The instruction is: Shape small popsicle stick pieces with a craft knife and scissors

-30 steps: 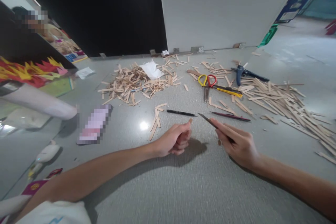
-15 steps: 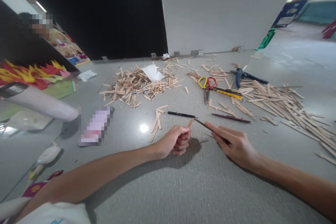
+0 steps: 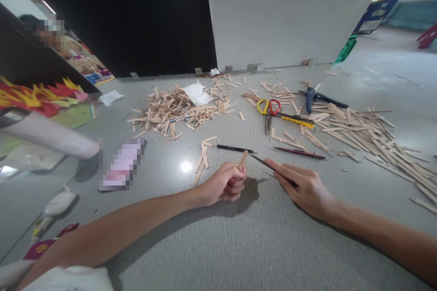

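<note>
My left hand (image 3: 228,183) is closed in a fist round a wooden craft stick (image 3: 243,158), whose rounded end sticks up above the thumb. My right hand (image 3: 300,186) grips a narrow, dark, pointed tool (image 3: 261,161); whether it is a file or a blade I cannot tell. The tool's tip points left toward the craft stick, with a small gap between them. Just beyond both hands a black pen (image 3: 235,148) lies on the grey table (image 3: 218,245). A dark red pencil-like stick (image 3: 300,153) rests farther right.
Scissors (image 3: 268,118) with yellow and red handles lie beside a yellow-black cutter (image 3: 296,121). Behind is a dark blue glue gun (image 3: 317,99). Stick piles stand left (image 3: 177,113) and right (image 3: 372,138). A blurred phone-like object (image 3: 123,163) and a tumbler (image 3: 51,134) lie left.
The craft stick in my left hand has tilted and shows more of its length above the fist. The dark tool's tip has shifted slightly left. The view has moved a little.
</note>
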Tool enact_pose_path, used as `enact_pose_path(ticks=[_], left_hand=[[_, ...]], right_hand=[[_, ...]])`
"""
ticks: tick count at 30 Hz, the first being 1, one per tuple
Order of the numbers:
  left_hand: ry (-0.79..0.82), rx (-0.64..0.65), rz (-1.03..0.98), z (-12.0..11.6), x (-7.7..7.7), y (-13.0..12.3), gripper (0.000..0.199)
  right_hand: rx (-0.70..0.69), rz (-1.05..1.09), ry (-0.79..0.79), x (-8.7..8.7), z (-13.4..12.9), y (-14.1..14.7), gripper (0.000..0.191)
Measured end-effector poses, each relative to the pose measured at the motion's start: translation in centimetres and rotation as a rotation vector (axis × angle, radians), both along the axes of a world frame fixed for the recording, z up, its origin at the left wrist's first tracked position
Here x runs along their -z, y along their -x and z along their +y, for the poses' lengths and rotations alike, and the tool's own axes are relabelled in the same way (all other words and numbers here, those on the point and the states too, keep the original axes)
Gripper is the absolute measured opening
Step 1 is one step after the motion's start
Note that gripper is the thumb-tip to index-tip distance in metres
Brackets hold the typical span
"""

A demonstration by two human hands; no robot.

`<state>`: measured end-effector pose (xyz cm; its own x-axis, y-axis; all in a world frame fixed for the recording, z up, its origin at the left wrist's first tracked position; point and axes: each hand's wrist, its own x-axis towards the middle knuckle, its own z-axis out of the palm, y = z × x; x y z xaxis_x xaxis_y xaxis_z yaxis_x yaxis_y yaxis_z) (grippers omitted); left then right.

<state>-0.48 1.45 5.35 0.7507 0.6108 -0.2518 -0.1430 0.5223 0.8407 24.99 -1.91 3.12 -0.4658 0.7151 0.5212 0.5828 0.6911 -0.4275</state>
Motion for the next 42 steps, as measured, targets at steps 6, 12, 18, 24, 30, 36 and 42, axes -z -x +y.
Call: enact_pose_path(ticks=[6,12,18,24,30,36,42], left_hand=[[-0.012,0.005,0.031,0.0,-0.1,0.0,0.046],[-0.044,-0.023,0.064,-0.2,-0.1,-0.1,0.047],[-0.067,-0.048,0.077,-0.4,0.2,-0.2,0.027],[-0.080,-0.035,0.100,-0.3,0.3,-0.1,0.018],[-0.100,-0.018,0.108,-0.4,0.3,0.1,0.015],[-0.084,-0.010,0.068,-0.3,0.8,0.1,0.025],[-0.088,-0.051,0.089,-0.4,0.9,-0.1,0.038]], right_hand=[[0.006,-0.005,-0.004,0.1,-0.1,0.0,0.041],[0.002,-0.010,0.016,-0.2,0.0,0.1,0.041],[0.003,-0.027,0.043,-0.2,0.0,0.0,0.043],[-0.017,-0.023,0.047,0.0,0.0,0.0,0.043],[-0.016,-0.026,0.065,0.2,0.1,0.0,0.043],[-0.014,-0.011,0.059,0.3,0.1,-0.1,0.042],[-0.016,-0.029,0.073,0.0,0.1,-0.1,0.044]])
